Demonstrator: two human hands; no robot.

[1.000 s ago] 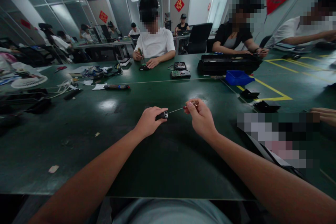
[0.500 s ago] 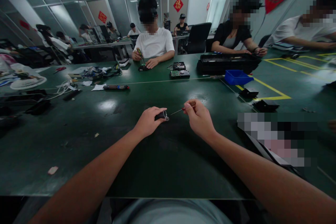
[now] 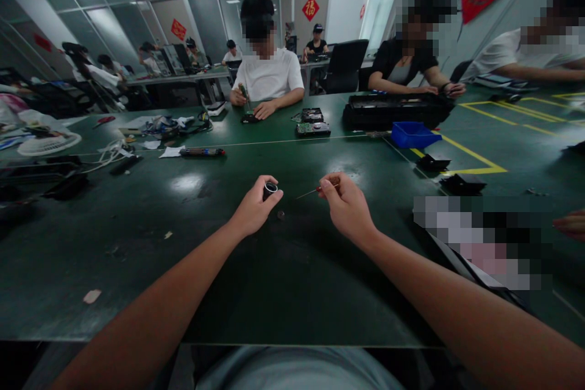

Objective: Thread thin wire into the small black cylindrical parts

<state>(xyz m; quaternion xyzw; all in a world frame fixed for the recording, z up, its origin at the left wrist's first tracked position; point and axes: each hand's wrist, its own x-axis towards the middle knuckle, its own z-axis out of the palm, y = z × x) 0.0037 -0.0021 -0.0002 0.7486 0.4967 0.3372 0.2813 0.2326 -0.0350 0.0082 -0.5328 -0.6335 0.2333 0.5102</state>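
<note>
My left hand (image 3: 254,209) is closed around a short black tube with a silver rim (image 3: 270,189), its mouth tilted up towards me. A small round dark piece (image 3: 281,215) shows just below the tube, apart from my fingers, against the green tabletop. In my right hand (image 3: 346,206) is a thin screwdriver (image 3: 319,189) with a reddish-brown handle, pinched between thumb and fingers. Its shaft points left, and the tip stops short of the tube.
Loose papers with a blurred print (image 3: 475,250) lie to the right on the green table (image 3: 311,304). Farther off are a blue bin (image 3: 414,134), opened hard drives (image 3: 313,128) and a dark pen-like tool (image 3: 203,152). Co-workers sit across, and another person's hand (image 3: 571,224) reaches in at right.
My left hand has drawn left and turned the tube's mouth upward. The small round piece, earlier at the rim, is now separate below it. My right hand has stayed put.
</note>
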